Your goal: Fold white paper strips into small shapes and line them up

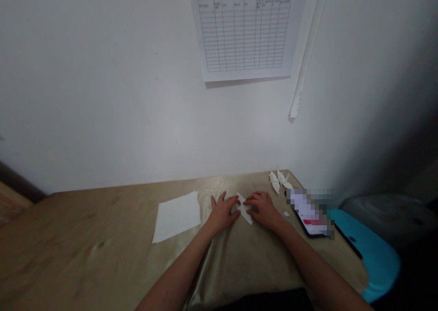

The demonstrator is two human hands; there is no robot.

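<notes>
A small folded piece of white paper [244,209] lies on the tan table [102,251] between my two hands. My left hand [222,212] rests palm down at its left side, thumb and forefinger pinching the paper's near edge. My right hand [263,208] lies at its right side, fingertips curled and pressed onto the paper. Both forearms reach in from the bottom of the view.
A flat white sheet [178,216] lies left of my hands. Folded white paper pieces [278,179] sit at the table's far right corner, a phone [310,213] lies at the right edge. A blue stool [371,256] stands beyond. A ruled chart [244,33] hangs on the wall.
</notes>
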